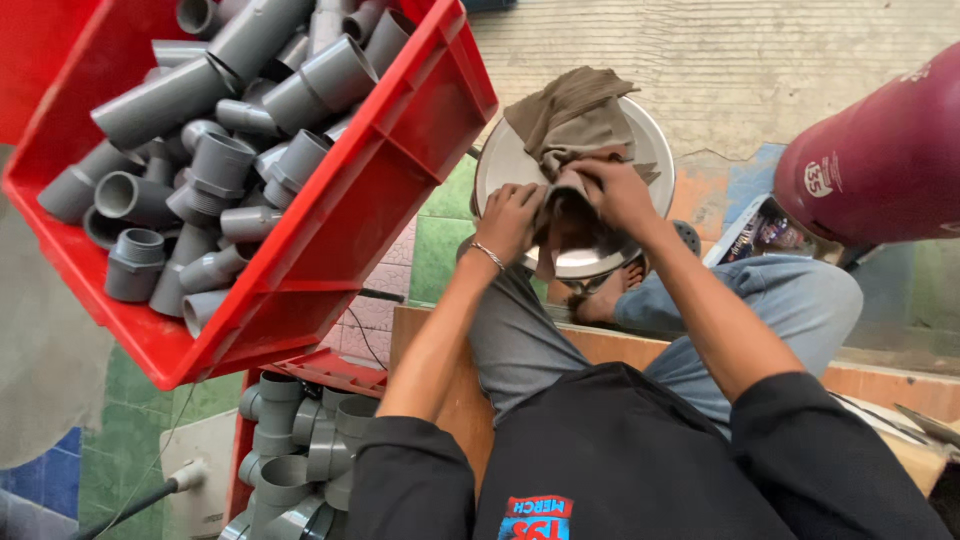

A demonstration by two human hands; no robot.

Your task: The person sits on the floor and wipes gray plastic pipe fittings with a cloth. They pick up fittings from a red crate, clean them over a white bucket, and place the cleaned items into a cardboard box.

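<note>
So both hands are on the brownish cloth (568, 120), which is bunched up on top of the round metal plate (650, 150) out in front of the knees. The left hand (510, 218) has its grip closed on the near edge of the cloth, fingers curled in tight. The right hand (615, 190) is pinching the cloth right beside it, also closed, with the rest of the fabric heaped up on the far side of the plate. Looks to me like the wiping or wrapping step is in progress; something dark sits under the cloth between the hands, but I can't tell what it is.

Left of the plate there's a red crate (400, 170) tilted up and packed with grey pipe fittings (220, 165), and a second red bin (330, 370) of the same fittings sits nearer the body, also left of the plate. A dark red cylinder (880, 160) is off to the plate's right.

Whatever comes next probably needs both hands keeping tension on the cloth and a steady plate underneath, since the plate looks free to shift.
</note>
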